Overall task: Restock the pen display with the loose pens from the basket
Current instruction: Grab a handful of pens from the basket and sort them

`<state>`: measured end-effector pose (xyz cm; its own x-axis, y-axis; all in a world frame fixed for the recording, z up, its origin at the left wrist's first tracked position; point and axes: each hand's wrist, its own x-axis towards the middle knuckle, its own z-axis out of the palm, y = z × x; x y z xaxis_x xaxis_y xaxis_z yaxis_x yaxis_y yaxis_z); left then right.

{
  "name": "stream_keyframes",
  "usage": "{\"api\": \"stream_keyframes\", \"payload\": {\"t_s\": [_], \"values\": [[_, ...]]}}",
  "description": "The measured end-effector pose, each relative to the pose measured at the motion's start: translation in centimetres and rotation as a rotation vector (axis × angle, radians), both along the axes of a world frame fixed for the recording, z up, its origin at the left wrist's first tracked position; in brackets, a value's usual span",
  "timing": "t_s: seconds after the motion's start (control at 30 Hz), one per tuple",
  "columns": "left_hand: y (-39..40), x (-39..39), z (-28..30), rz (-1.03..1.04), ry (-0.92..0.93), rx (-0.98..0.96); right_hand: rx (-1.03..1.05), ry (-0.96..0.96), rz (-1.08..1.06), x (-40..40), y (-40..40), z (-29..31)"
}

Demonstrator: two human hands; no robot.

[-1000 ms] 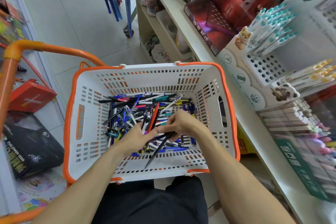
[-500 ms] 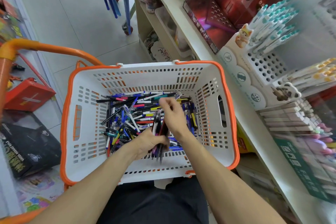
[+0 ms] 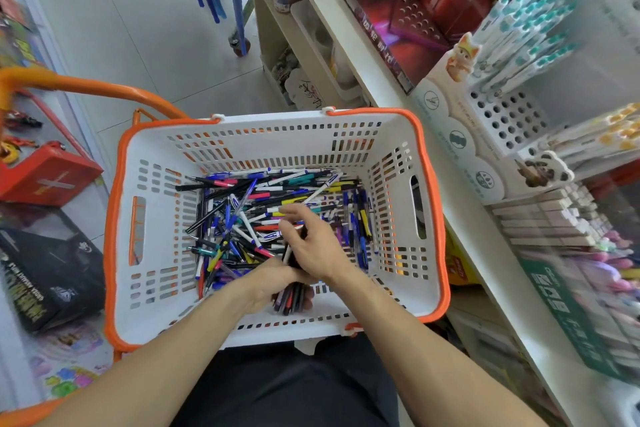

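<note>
The right hand (image 3: 313, 243) has drawn back from the pile onto the dark pen bundle (image 3: 292, 295) gripped by the left hand (image 3: 273, 282), inside the white orange-rimmed plastic basket (image 3: 152, 149); the white perforated pen display (image 3: 502, 114) stands nearby, right.

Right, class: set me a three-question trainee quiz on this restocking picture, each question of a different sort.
1. True or false: the left hand holds a bundle of pens.
2. Which side of the basket is the white pen display on? A) left B) right
3. Fill in: the right hand reaches over the loose pens inside the ____.

Key: 1 true; 2 B; 3 basket.
</note>
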<state>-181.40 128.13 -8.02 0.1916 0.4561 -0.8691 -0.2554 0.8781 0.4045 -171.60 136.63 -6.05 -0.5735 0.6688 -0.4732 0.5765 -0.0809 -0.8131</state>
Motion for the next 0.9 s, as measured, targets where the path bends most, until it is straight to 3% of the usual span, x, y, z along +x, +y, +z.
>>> {"api": "stream_keyframes", "payload": {"t_s": [0.2,0.4,0.53,0.63,0.73,0.9], "values": [[0.5,2.7,-0.9,0.211,0.326,0.109,-0.092,-0.052,-0.016,0.7,0.7,-0.1],[1.6,4.2,0.3,-0.017,0.388,0.158,-0.065,-0.131,0.038,2.8,1.9,0.5],[3.7,5.5,5.2,-0.071,0.234,0.263,-0.011,0.060,-0.225,7.0,2.9,4.9],[5.2,8.4,9.4,-0.038,-0.009,0.328,-0.025,0.246,-0.415,11.7,2.7,9.2],[5.9,12.5,13.1,-0.075,-0.258,0.328,0.008,0.330,-0.536,17.2,2.1,12.9],[6.0,20.5,16.2,-0.173,-0.440,0.325,0.043,0.400,-0.712,25.9,0.3,16.5]]}}
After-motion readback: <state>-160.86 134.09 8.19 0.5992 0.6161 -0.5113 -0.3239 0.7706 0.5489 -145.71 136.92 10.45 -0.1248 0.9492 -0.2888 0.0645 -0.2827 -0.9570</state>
